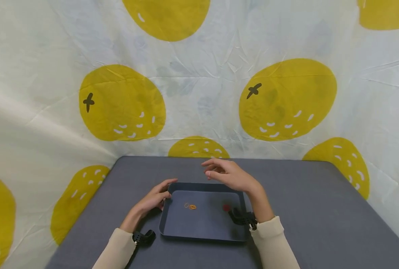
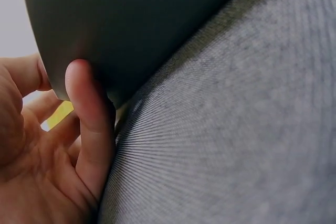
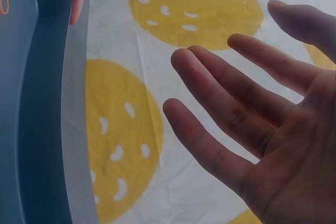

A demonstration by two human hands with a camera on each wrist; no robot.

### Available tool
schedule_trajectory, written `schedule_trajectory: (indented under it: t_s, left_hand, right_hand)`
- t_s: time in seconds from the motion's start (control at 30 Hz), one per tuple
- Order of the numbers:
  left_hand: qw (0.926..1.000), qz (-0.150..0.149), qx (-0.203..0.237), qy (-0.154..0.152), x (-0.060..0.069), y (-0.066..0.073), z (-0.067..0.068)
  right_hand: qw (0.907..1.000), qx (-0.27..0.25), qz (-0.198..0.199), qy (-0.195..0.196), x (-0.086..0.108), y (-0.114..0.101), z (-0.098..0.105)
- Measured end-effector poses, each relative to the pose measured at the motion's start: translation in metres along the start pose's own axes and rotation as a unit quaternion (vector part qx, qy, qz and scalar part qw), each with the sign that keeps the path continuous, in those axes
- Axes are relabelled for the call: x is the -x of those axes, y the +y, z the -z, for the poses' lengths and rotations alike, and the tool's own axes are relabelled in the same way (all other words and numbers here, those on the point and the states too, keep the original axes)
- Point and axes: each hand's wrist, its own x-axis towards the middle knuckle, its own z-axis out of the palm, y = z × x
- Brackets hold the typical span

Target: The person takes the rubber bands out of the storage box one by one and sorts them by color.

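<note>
A dark blue-grey tray lies on the table. My left hand holds its back left corner, the thumb at the rim. In the left wrist view, the fingers of that hand lie against the dark tray wall. Above the tray's back right part hovers my right hand, empty; in the right wrist view this hand has its fingers spread. Inside the tray are a small orange item, a thin orange loop beside it, and a small red item to the right.
A grey cloth-covered table extends around the tray. Behind it hangs a pale curtain with large yellow fruit prints. Black straps with devices sit on the left wrist and the right wrist.
</note>
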Motion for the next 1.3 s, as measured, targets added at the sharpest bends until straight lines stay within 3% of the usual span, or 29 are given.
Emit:
schedule_trajectory:
  t_s: [0.6, 0.97, 1.3]
  left_hand:
    - [1.0000, -0.001, -0.006, 0.001, 0.000, 0.001, 0.001]
    - [0.9999, -0.005, -0.010, 0.000, -0.002, -0.002, 0.001]
    - [0.9999, -0.003, -0.012, 0.000, 0.000, 0.000, 0.000]
  right_hand:
    - [0.9997, 0.023, -0.005, 0.007, -0.004, 0.005, -0.002]
    - [0.9996, 0.019, 0.017, -0.011, -0.024, 0.009, -0.028]
    - [0.9992, 0.008, 0.006, -0.039, -0.035, 0.020, -0.042]
